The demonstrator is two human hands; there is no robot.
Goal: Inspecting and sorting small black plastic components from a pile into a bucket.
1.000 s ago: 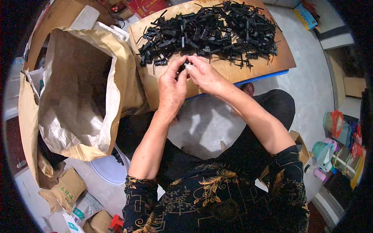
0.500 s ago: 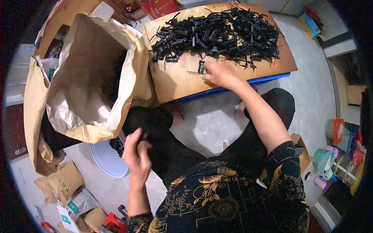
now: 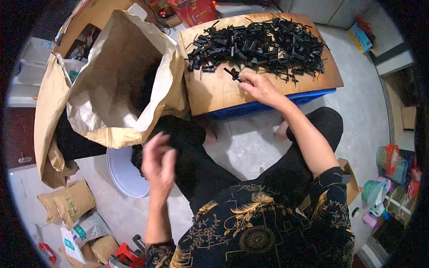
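My right hand (image 3: pixel 262 90) is over the near part of a wooden board (image 3: pixel 214 96). Pinched in its fingertips is a small black plastic part (image 3: pixel 232 73) with a thin arm sticking out to the left. Just beyond it lies a wide heap of similar black parts (image 3: pixel 254 44), tangled together on the board. My left hand (image 3: pixel 159 165) is raised above my left thigh, near the mouth of a large open sack (image 3: pixel 107 129). Motion smears its fingers, so I cannot make out whether they hold anything.
Below the sack stands a white tub (image 3: pixel 123 172) with black pieces inside, partly hidden. A blue bin (image 3: pixel 268 103) supports the board. Brown paper packages (image 3: pixel 71 203) lie on the floor at left. Baskets and bags (image 3: pixel 375 192) stand at right.
My right hand has lifted the black part slightly off the board and turned it. The left hand has shifted a little and its fingers have moved. The whole view has shifted slightly.
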